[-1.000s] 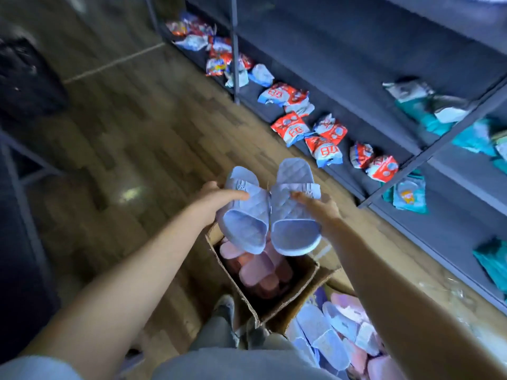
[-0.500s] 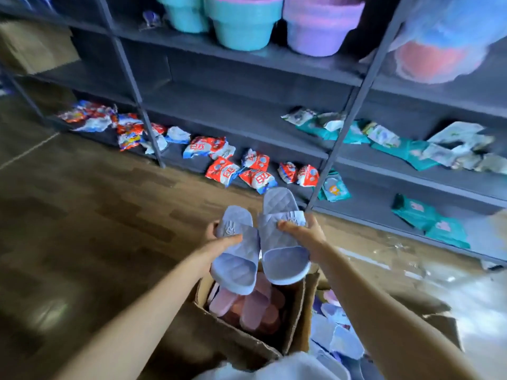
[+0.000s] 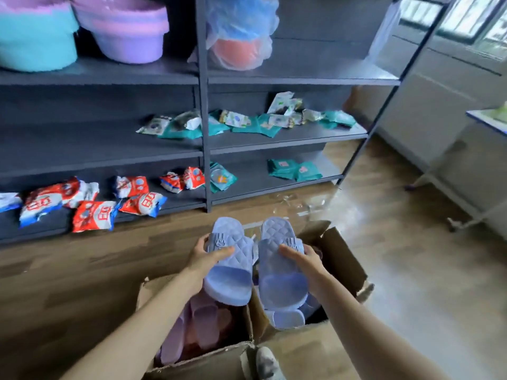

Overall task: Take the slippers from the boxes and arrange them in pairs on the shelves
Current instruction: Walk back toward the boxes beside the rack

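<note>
Left hand (image 3: 209,255) fingers grasping one pale blue quilted rubber slipper (image 3: 230,266), right hand (image 3: 301,260) fingers grasping its mate (image 3: 279,272), both held side by side above open cardboard boxes (image 3: 343,259), facing grey metal shelves (image 3: 274,138)

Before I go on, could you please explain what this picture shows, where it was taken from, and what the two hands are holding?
There is no machine: one camera, worn on a person's head, looks forward and down at their bare hands. The left hand grips one pale blue quilted slipper, the right hand the matching slipper, above two open cardboard boxes on the wooden floor. The left box holds pink slippers, the right box blue slippers. Ahead stands grey metal shelving with red-and-white packets, teal packets and plastic basins.
</note>
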